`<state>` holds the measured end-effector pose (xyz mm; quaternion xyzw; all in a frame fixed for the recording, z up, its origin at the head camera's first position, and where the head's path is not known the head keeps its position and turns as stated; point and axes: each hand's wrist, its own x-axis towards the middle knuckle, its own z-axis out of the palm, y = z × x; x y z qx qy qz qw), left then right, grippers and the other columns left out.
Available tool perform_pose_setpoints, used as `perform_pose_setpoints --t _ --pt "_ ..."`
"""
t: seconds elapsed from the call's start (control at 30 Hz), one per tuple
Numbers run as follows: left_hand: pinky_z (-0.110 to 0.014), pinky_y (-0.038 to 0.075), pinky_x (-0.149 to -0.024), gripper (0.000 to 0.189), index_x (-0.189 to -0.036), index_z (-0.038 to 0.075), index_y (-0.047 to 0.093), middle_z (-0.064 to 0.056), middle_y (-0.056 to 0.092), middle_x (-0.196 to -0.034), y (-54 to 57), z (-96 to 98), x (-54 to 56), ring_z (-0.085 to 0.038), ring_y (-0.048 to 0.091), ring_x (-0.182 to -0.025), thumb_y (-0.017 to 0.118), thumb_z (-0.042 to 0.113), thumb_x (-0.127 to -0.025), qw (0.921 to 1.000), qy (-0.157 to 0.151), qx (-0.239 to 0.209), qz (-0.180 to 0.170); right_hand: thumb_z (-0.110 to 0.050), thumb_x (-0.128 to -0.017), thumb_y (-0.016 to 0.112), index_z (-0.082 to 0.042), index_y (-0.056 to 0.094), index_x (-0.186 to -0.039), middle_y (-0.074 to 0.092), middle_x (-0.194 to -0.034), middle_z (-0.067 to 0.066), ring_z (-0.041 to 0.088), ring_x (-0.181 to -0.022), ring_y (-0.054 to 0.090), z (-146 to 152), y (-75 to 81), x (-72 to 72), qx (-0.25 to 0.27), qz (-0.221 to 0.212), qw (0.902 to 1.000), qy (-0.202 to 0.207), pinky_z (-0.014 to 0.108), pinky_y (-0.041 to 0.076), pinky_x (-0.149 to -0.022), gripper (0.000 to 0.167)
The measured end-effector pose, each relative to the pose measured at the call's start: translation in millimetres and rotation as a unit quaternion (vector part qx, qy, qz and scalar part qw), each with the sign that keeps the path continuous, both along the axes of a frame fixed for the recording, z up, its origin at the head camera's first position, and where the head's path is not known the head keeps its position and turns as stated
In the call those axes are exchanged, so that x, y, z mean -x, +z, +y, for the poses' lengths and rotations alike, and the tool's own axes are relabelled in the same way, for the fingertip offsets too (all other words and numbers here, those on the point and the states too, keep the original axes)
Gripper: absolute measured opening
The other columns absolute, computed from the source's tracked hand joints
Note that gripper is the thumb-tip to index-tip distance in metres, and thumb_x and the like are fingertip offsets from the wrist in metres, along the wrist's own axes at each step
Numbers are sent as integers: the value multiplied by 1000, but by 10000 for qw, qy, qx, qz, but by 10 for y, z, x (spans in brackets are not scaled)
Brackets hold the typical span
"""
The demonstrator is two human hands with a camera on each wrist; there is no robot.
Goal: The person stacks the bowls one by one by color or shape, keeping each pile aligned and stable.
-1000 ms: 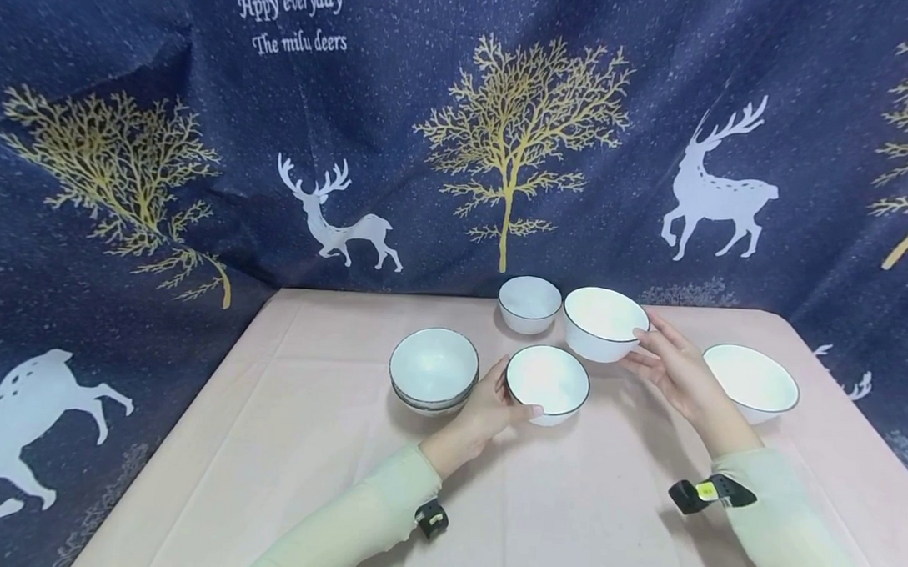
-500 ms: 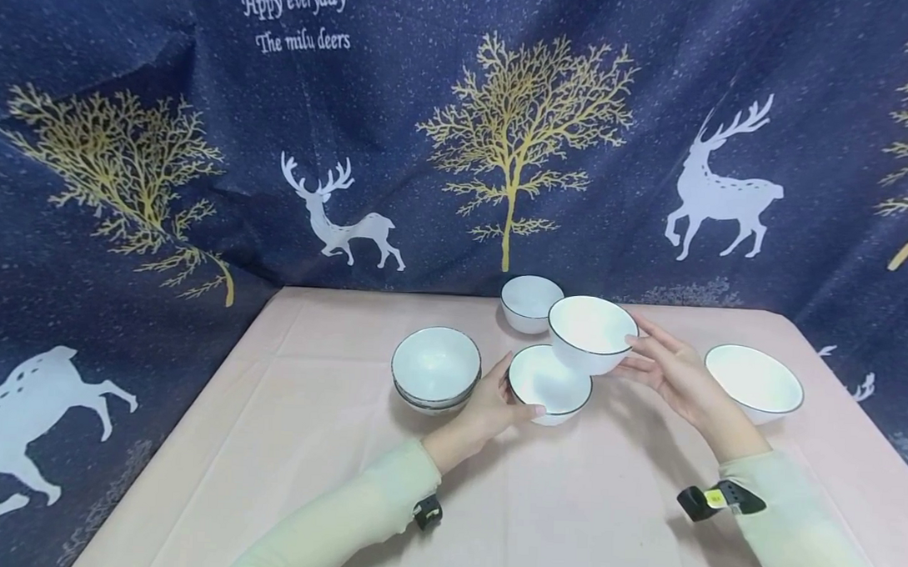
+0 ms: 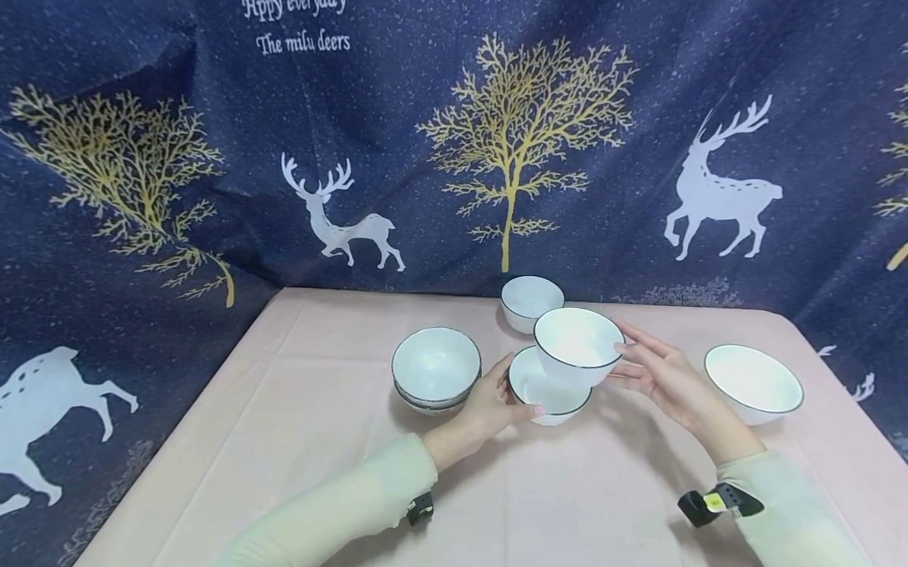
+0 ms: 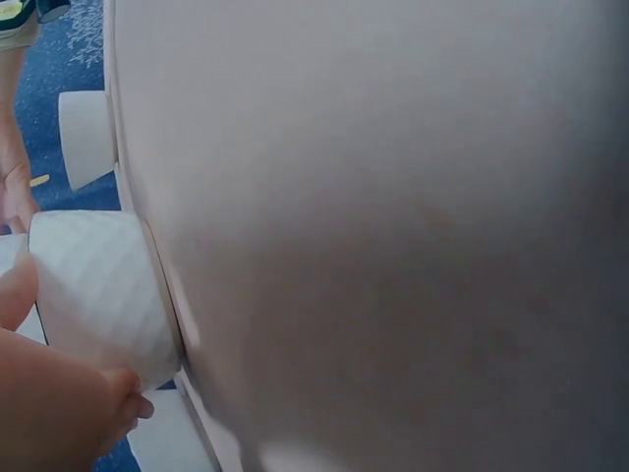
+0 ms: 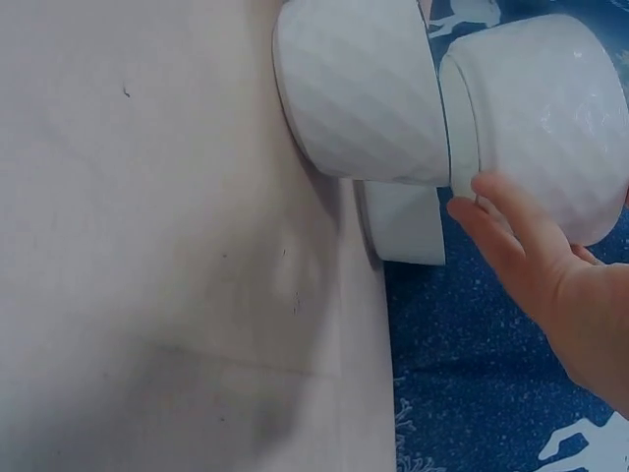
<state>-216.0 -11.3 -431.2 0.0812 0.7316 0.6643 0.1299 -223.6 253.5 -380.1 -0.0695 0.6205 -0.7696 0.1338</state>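
One bowl (image 3: 578, 341) lower, above second bowl (image 3: 548, 398)

four single bowls (image 3: 578, 346), one bowl stack (image 3: 436, 366), two hands (image 3: 485, 406)

A dark blue cloth (image 3: 400, 106) flecked with white hangs behind the pale pink tabletop (image 3: 306, 428). Golden trees (image 3: 510, 181) and white deer (image 3: 723, 197) are printed across it, with white lettering (image 3: 303, 43) at upper left. Soft shadows (image 3: 640, 436) lie on the tabletop; folds crease the cloth's left side.
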Motion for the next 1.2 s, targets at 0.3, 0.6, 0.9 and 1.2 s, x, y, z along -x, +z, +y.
perform_pose_setpoints --t 0.3,0.6,0.9,1.2 --pt "-29 27 -115 98 -153 5 21 -10 29 -155 17 -15 -7 -22 27 -142 80 4 -74 9999 -103 -21 43 -10 -98 53 1 27 -149 43 -139 16 21 -94 70 -65 -16 14 -229 63 9997 -37 36 57 -87 58" --pt "-28 27 -115 98 -153 5 19 -10 27 -156 12 -13 -3 -21 27 -143 80 6 -75 9999 -120 21 68 -13 -99 52 7 21 -148 13 -154 30 12 -92 69 -135 24 36 -621 39 9979 -182 33 56 -88 62" --pt "-28 28 -115 98 -153 6 20 -10 27 -156 10 -7 -8 -21 27 -143 80 6 -75 9999 -117 -1 103 -13 -98 53 8 23 -147 18 -151 33 13 -91 70 -195 53 32 -690 162 9973 -195 34 57 -86 61" --pt "-29 27 -115 98 -153 6 19 -11 26 -156 6 -18 -3 -22 26 -143 80 5 -76 9998 -155 -29 85 -11 -100 48 10 23 -147 20 -150 34 11 -91 69 -238 69 21 -868 290 9956 -180 34 58 -85 58"
